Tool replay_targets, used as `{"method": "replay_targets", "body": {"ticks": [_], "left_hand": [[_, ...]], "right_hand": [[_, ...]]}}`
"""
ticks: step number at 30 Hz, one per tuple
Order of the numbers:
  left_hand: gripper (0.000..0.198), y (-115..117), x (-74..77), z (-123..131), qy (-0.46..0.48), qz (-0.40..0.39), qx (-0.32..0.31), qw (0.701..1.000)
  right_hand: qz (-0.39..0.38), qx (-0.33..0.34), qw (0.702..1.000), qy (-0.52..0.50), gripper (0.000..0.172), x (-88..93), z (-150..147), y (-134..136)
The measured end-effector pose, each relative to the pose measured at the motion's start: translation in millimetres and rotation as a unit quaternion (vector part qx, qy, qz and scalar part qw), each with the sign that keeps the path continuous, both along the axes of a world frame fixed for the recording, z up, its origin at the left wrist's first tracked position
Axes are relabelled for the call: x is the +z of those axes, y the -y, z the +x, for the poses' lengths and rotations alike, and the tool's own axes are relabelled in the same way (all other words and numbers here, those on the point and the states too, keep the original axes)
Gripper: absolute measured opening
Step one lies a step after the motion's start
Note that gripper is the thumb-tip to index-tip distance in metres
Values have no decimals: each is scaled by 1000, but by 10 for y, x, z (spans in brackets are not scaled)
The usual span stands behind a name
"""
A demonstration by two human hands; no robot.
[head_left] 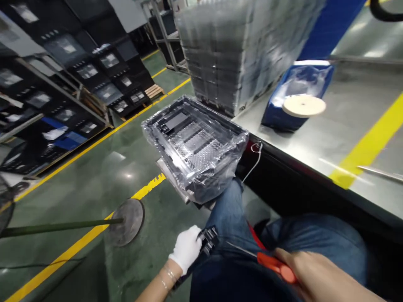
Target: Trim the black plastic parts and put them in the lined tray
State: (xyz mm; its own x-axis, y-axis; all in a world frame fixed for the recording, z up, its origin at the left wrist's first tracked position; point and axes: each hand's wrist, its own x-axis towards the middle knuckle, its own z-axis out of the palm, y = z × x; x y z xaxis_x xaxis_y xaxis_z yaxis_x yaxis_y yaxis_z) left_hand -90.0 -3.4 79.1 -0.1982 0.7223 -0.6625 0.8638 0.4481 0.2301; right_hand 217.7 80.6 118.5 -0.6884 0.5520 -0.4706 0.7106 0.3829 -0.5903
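Observation:
My left hand (187, 248), in a white glove, is closed around a small black ribbed plastic part (209, 239) above my lap. The part's lower end runs back under my wrist. In my bare right hand (310, 268) is an orange-handled tool (272, 263); its thin metal shaft points left toward the black part, a short gap away. Whether the tip is a blade or a screwdriver bit, I cannot tell. Beyond my knees stands a black crate lined with clear plastic film (217, 178), with several flat dark parts (176, 121) inside.
A dark ledge (283, 167) runs along my right side. Behind it are a blue bin (275, 111) with a round beige disc (304, 106). A round metal stand base (127, 222) is on the floor at left. Wrapped stacks (214, 54) and black boxes (107, 63) stand behind.

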Motion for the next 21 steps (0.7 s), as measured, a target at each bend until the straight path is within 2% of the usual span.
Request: {"method": "replay_targets", "body": {"ticks": [2,4,10,16,19,21], "left_hand": [[37,-12,0,-22,-7,-7,-7,1000],[37,-6,11,-30,-12,-12,-12,1000],[37,45,-11,-10,-22,-5,-14,1000],[36,104,-40,31,-18,8,-16,1000],[36,107,-63,69,-19,19,-9,1000],[34,103,-112,29,-15,25,16,999]], "right_hand": [[-37,33,997,63,26,48,-149,-74],[-39,51,993,102,27,84,-293,-124],[-38,59,991,114,24,85,-498,-175],[-32,59,991,116,29,62,-526,-212],[-23,55,991,116,28,84,-428,-205],[-9,39,995,93,25,82,-315,-172]]}}
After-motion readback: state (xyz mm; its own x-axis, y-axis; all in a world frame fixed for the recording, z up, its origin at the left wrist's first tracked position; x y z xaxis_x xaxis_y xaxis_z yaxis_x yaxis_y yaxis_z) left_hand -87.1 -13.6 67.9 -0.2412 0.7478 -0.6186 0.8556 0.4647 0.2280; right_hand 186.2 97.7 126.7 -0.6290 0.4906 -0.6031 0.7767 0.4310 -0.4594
